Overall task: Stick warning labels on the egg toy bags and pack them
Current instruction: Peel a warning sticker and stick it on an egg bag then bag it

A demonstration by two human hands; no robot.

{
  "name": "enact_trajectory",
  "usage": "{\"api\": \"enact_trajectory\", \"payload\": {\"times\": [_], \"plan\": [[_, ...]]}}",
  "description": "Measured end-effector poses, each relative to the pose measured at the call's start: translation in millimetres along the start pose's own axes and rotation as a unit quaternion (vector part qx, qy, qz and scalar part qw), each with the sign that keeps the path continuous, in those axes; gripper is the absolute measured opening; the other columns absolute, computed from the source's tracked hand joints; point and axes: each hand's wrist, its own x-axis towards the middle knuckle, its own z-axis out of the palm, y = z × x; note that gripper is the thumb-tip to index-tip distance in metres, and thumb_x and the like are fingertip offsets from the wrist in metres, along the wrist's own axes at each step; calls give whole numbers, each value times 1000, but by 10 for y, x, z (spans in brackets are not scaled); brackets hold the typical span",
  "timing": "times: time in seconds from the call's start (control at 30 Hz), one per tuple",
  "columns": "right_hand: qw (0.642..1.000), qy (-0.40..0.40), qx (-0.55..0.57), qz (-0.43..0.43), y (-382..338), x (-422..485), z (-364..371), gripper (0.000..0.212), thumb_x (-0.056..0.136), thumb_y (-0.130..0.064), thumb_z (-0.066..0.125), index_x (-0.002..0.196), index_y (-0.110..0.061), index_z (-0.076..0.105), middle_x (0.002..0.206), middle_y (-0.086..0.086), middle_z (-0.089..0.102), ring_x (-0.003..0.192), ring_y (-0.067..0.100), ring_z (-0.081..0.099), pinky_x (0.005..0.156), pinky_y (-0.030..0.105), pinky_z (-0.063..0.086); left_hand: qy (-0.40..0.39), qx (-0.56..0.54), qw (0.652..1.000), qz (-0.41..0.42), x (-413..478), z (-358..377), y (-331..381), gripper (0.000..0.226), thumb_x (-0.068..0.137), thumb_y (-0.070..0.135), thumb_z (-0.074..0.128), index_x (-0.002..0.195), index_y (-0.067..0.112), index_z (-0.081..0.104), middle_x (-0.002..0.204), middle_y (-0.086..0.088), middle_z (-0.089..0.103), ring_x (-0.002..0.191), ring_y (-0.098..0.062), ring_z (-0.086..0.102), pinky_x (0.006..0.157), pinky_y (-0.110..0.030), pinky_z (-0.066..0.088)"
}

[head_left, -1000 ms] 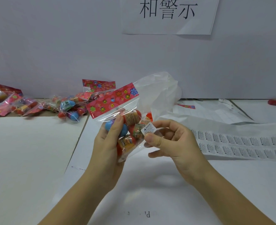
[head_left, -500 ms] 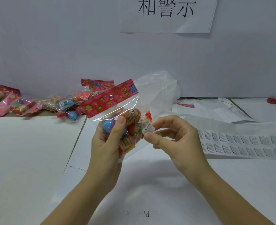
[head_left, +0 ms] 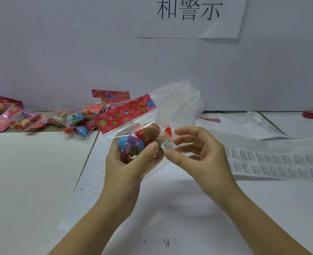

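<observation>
Pressure counts: your left hand has its grip clamped round the bag, left of the label sheet. Your right hand meets the label, grip unclear. Rub firmly across it, flattening the edges.

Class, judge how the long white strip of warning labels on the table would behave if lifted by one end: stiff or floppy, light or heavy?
Probably floppy: the long white strip of warning labels looks paper-thin and lies unevenly. Likely light, being one sheet. It should slide, not roll, on the white table.
</observation>
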Motion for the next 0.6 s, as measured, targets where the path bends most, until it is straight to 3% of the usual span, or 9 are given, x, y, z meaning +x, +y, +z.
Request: {"api": "enact_trajectory", "payload": {"times": [0.1, 0.17, 0.23, 0.43, 0.53, 0.6], "plan": [[986, 29, -132, -94, -9, -48, 3, 30, 69, -46, 80, 92, -40, 61, 91, -21, 66, 90, 3, 63, 70, 18, 54, 16, -2, 1000, -2, -14, 8, -4, 77, 45, 33, 80, 118, 26, 58, 108, -7, 72, 99, -25, 71, 75, -27, 60], [948, 45, -251, -190, 6, -66, 13, 22, 76, -44, 74, 91, -32, 65, 91, -18, 66, 87, 4, 61, 70, 23, 54, 14, -5, 1000, -3, -44, 28, -10, 72, 50, 33, 79, 118, 26, 58, 107, -6, 72, 98, -24, 71, 76, -27, 59], [925, 48, -297, -231, 23, -62, 16, 27, 80, -45, 67, 92, -22, 69, 91, -12, 66, 85, 5, 59, 70, 27, 54, 6, -24, 1000, -9, -75, 41, -16, 64, 54, 33, 78, 115, 25, 61, 104, -5, 74, 95, -21, 72, 71, -24, 58], [954, -15, -239, -183, -20, -12, -65, 29, 77, -52, 66, 97, -32, 69, 91, -19, 66, 84, 4, 62, 72, 23, 52, -20, -51, 997, -51, -88, 9, 54, 74, 50, 34, 77, 121, 18, 62, 101, -8, 76, 87, -19, 74, 70, -25, 59], [991, -39, -93, -83, -42, 12, -97, 33, 72, -54, 68, 103, -41, 66, 93, -19, 67, 87, 5, 64, 73, 17, 51, -26, -45, 999, -15, -95, 29, 91, 67, 53, 30, 78, 117, 15, 63, 101, -9, 76, 87, -20, 74, 66, -23, 57], [997, -48, -25, -51, -31, 34, -96, 26, 78, -47, 67, 104, -42, 68, 93, -15, 70, 86, 8, 65, 77, 26, 53, -27, -32, 999, 4, -106, 29, 101, 68, 52, 31, 79, 116, 16, 63, 99, -7, 76, 90, -21, 74, 69, -22, 57]]}}
